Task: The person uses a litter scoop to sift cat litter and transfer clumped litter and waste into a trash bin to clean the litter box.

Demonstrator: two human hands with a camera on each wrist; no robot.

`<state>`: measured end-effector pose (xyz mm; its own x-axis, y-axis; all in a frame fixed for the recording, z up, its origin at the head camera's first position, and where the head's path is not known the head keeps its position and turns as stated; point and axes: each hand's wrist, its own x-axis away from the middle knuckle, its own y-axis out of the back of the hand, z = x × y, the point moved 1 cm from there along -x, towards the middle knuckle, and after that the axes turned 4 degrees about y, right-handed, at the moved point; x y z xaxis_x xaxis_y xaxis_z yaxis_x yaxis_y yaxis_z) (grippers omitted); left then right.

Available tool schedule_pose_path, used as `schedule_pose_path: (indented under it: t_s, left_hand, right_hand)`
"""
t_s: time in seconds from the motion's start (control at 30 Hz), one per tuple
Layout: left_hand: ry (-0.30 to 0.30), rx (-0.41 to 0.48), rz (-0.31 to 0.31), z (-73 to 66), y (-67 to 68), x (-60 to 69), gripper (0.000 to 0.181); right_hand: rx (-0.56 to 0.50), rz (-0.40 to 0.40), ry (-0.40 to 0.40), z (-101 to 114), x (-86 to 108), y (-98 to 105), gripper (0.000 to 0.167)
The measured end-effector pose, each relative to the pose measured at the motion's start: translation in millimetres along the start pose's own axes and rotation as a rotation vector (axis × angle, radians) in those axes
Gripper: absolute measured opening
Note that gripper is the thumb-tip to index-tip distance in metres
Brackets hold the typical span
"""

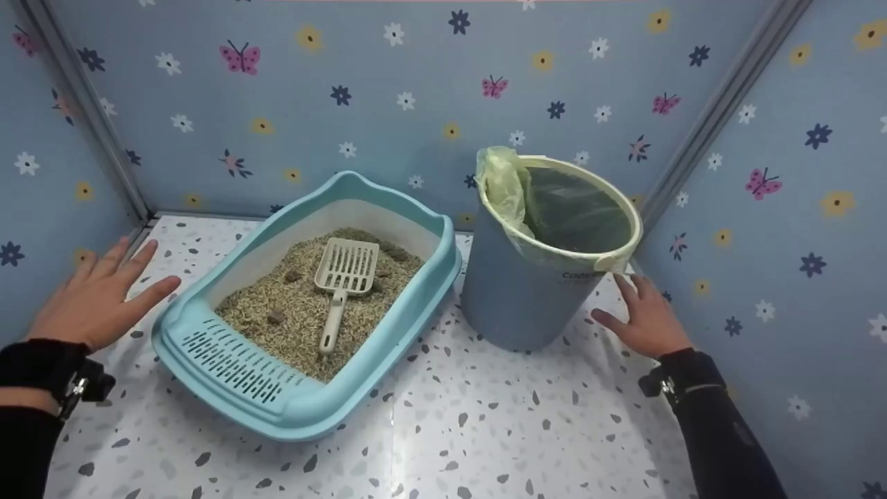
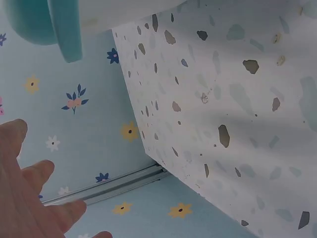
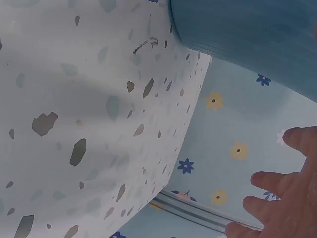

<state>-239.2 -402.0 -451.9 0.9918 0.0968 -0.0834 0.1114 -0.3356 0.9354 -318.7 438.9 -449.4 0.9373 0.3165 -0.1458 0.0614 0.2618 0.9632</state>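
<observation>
My left hand (image 1: 104,298), fingers spread, hovers to the left of a blue litter box (image 1: 388,367) and holds nothing. Inside the box, a beige slotted litter scoop (image 1: 334,315) lies on the pellet litter (image 1: 263,298), its handle toward me. A few dark clumps (image 1: 276,317) sit in the litter. My right hand (image 1: 644,315), also with fingers extended and nothing held, is beside the blue trash bin (image 1: 520,305); whether a fingertip touches it I cannot tell. A pale yellow-green bag (image 1: 504,187) lines the bin, bunched over its left rim.
Flower-and-butterfly panels (image 1: 416,83) enclose the back and both sides, joined by grey metal corner strips (image 1: 721,104). The speckled white floor (image 1: 471,436) extends in front of the box and bin. A small dark strand (image 3: 146,44) lies on the floor near the bin.
</observation>
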Motion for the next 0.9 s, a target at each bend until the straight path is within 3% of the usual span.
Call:
schedule_pose_path:
  t_s: [0.2,0.33,0.57,0.73,0.9]
  left_hand:
    - [-0.008,0.019,0.028,-3.4,-0.6,1.4,0.094]
    - [-0.039,0.086,0.06,-6.1,-2.7,-0.5,0.091]
    - [-0.065,0.171,0.202,-13.5,-7.4,-6.5,0.09]
    - [-0.055,0.197,0.257,-17.6,-8.9,-2.7,0.089]
    - [-0.033,0.182,0.279,-20.5,-10.0,-0.5,0.091]
  right_hand:
    - [-0.032,-0.016,-0.003,9,1.9,2,0.097]
    - [-0.034,-0.064,0.012,17,7.4,1,0.088]
    - [-0.014,-0.079,0.024,38,16.2,-3,0.06]
    - [-0.028,-0.065,0.083,66,17.6,-9,0.04]
    - [-0.055,-0.016,0.193,108,14.6,-23,0.039]
